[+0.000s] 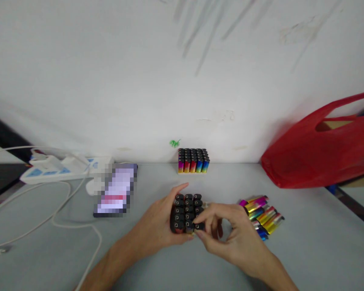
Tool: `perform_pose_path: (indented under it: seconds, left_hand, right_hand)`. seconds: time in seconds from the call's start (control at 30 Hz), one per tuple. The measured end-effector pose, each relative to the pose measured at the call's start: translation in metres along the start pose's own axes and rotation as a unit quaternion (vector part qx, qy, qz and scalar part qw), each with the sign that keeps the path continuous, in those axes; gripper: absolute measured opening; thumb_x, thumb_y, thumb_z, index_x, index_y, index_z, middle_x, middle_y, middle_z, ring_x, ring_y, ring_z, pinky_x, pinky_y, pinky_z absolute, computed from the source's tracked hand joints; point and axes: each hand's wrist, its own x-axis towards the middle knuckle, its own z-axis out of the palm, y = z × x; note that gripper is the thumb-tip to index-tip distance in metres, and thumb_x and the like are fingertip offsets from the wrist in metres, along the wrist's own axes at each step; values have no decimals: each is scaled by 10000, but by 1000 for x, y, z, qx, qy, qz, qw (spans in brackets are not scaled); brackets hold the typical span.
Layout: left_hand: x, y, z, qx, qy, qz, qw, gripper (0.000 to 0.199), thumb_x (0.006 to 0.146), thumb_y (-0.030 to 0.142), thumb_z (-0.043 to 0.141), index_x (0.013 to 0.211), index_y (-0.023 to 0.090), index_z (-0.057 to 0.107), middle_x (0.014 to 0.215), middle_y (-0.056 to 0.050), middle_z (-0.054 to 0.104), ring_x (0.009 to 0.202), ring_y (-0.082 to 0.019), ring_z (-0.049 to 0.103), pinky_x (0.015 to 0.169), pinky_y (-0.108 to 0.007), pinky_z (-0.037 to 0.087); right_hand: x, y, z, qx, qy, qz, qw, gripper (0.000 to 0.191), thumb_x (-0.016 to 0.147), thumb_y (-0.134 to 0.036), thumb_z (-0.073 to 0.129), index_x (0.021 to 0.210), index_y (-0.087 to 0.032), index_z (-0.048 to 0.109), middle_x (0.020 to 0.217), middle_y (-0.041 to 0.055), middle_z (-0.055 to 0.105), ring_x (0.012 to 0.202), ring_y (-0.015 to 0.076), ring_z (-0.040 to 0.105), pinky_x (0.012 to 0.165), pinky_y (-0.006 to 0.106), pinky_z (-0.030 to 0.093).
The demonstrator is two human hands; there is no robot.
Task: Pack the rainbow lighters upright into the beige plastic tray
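Before me stands a block of black-topped lighters (188, 203) in three columns, each top showing a small ring. My left hand (157, 221) is wrapped round its left side, thumb and fingers along the far and near ends. With thumb and index finger, my right hand (233, 234) pinches a lighter (199, 226) by its black top at the near right corner of the block. Its other fingers curl beside the block's right side. The lower part of the block is hidden by the hands. To the right lies a loose pile of shiny multicoloured lighters (265, 214), their ends partly hidden.
Against the wall stands a full tray of rainbow-coloured lighters (193, 165). A phone (116, 190), a white power strip (69, 167) and looping white cables (98, 234) lie left on the grey table (157, 270). A red bag (309, 157) rests at the right.
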Motion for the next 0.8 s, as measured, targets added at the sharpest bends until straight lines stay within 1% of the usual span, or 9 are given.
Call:
perform_pose_path:
  seconds: [0.13, 0.23, 0.37, 0.5, 0.57, 0.63, 0.7, 0.77, 0.8]
  left_hand:
    - [-1, 0, -1, -12, -6, -3, 1000, 1113, 786, 336, 980, 1672, 342, 305, 1320, -53, 775, 1060, -296, 792, 930, -403, 624]
    - [-1, 1, -1, -14, -7, -15, 1000, 1100, 784, 327, 977, 1669, 339, 324, 1354, -59, 763, 1127, -312, 779, 1009, -440, 617]
    - [-2, 1, -1, -5, 1, -17, 1000, 1122, 737, 279, 993, 1662, 319, 358, 1407, -86, 738, 1208, -339, 750, 1045, -460, 602]
    - [-2, 2, 0, -11, -3, -22, 1000, 1132, 745, 271, 987, 1678, 327, 349, 1401, -73, 742, 1172, -320, 761, 1017, -434, 604]
    - [-2, 2, 0, -11, -4, -28, 1000, 1139, 741, 257, 983, 1682, 322, 346, 1396, -74, 745, 1145, -318, 768, 1005, -433, 604]
    - [-1, 3, 0, -9, -4, -30, 1000, 1139, 730, 244, 982, 1677, 315, 354, 1397, -77, 747, 1136, -321, 769, 1020, -445, 596]
    - [-1, 3, 0, -11, -9, -34, 999, 1140, 720, 228, 980, 1673, 314, 359, 1379, -73, 756, 1094, -315, 776, 1009, -448, 595]
    - [-1, 4, -1, -11, -12, -38, 999, 1129, 718, 207, 968, 1669, 314, 370, 1345, -69, 767, 1065, -309, 776, 989, -443, 596]
    - [-1, 4, -1, -11, -12, -39, 999, 1124, 719, 203, 963, 1669, 315, 372, 1328, -68, 773, 1063, -310, 775, 984, -441, 595]
  right_hand:
    - [1, -2, -3, -13, -11, 1, 1000, 165, 916, -185, 812, 1068, -247, 797, 693, -58, 682, 594, 118, 608, 614, 249, 489]
    - [1, -5, -4, -29, -5, 18, 999, 140, 1013, -317, 765, 1135, -250, 783, 708, -47, 666, 627, 140, 605, 649, 279, 487]
    - [3, -5, -1, -69, 70, 45, 994, 243, 1117, -432, 618, 1125, -244, 772, 685, -38, 616, 633, 164, 581, 646, 299, 448]
    - [6, -1, -5, -136, 165, 77, 974, 298, 1122, -463, 562, 1076, -238, 752, 717, -7, 648, 656, 199, 599, 653, 328, 438]
    - [2, 2, -15, -211, 207, 103, 950, 298, 1102, -469, 562, 1092, -235, 747, 830, 41, 711, 752, 244, 649, 730, 369, 474]
    - [-8, 8, -28, -313, 238, 116, 912, 332, 1075, -486, 569, 1144, -217, 749, 1022, 120, 750, 939, 322, 688, 876, 454, 507]
    - [-21, 16, -41, -447, 256, 117, 849, 434, 1052, -521, 560, 1213, -166, 749, 1162, 207, 725, 1087, 416, 652, 958, 552, 493]
    - [-35, 24, -50, -552, 262, 136, 780, 541, 1046, -551, 537, 1333, -133, 724, 1287, 261, 691, 1132, 479, 612, 936, 606, 484]
    - [-41, 29, -52, -580, 260, 142, 759, 563, 1050, -563, 523, 1366, -136, 710, 1339, 270, 679, 1146, 496, 605, 922, 621, 483]
